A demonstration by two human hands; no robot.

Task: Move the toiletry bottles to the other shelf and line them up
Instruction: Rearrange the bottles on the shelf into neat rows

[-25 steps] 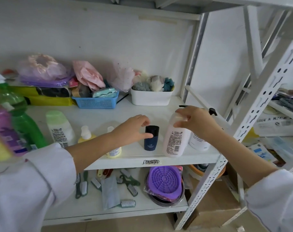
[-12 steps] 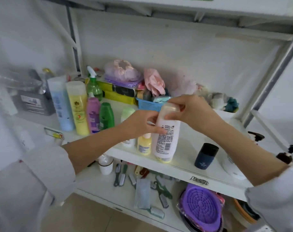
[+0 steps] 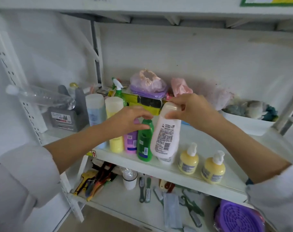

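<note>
My right hand [image 3: 191,109] grips the cap end of a pale pink bottle [image 3: 165,134], holding it tilted just above the white shelf [image 3: 189,171], right of a green bottle [image 3: 144,144]. My left hand [image 3: 130,119] rests its fingers on top of the green bottle. Left of the green one stand a purple bottle [image 3: 130,141], a yellow bottle [image 3: 114,124] and a light blue bottle [image 3: 94,109] in a row. Two yellow pump bottles [image 3: 188,160] [image 3: 213,169] stand to the right near the shelf's front edge. A white bottle is partly hidden behind the pink one.
At the back of the shelf lie a green spray bottle [image 3: 119,90], bagged shower caps [image 3: 148,84] and a white tub [image 3: 247,121] of sponges. A grey jug [image 3: 70,114] stands on the left shelf. Brushes, combs and a purple lid [image 3: 239,218] lie on the lower shelf.
My right hand has carried the pink bottle leftward from beside the dark blue bottle to the row of bottles. My left hand moved from the pink bottle to the green bottle's top. The view swung left.
</note>
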